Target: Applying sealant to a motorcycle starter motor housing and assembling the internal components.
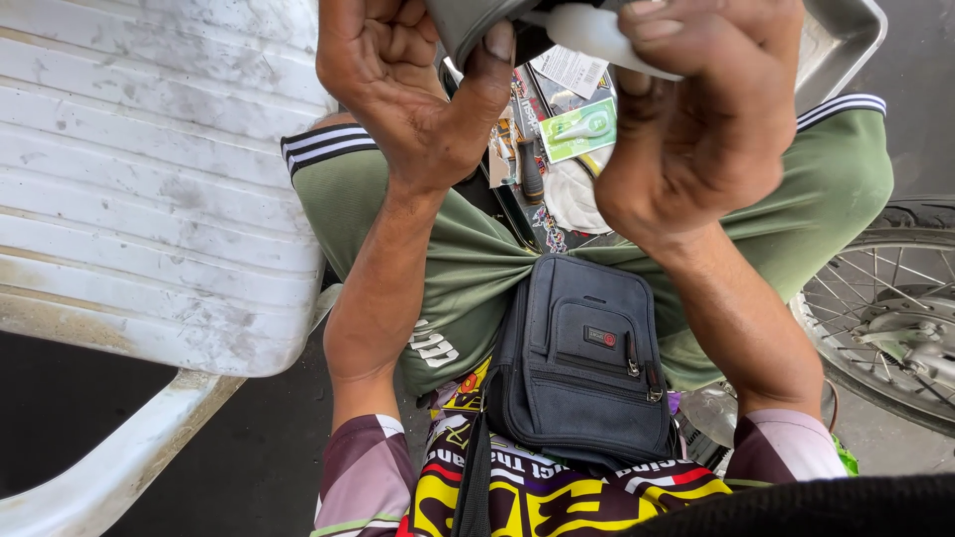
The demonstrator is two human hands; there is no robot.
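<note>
Above our lap, at the top edge of the view, we hold a grey rubbery piece (468,25) in our left hand (403,89), the thumb pressed flat on its edge and the other fingers curled shut behind it. Our right hand (696,109) closes around a white squeeze tube (597,35), thumb on top, its narrow end touching the grey piece. Most of both things is cut off by the frame, so we cannot tell how much of the tube's tip is seated.

Below the hands lies a clutter of small packets (577,129) and a dark-handled tool (530,169) in a metal tray (846,40). A black pouch (582,358) rests on our green shorts (468,259).

We judge the main risk is squeezing too hard: the contents could run over our fingers or drip onto the packets. A loose thumb grip could also let the grey piece slip and fall toward the tray. A motorcycle wheel (885,308) stands close at our right, a white plastic chair (149,179) at our left.
</note>
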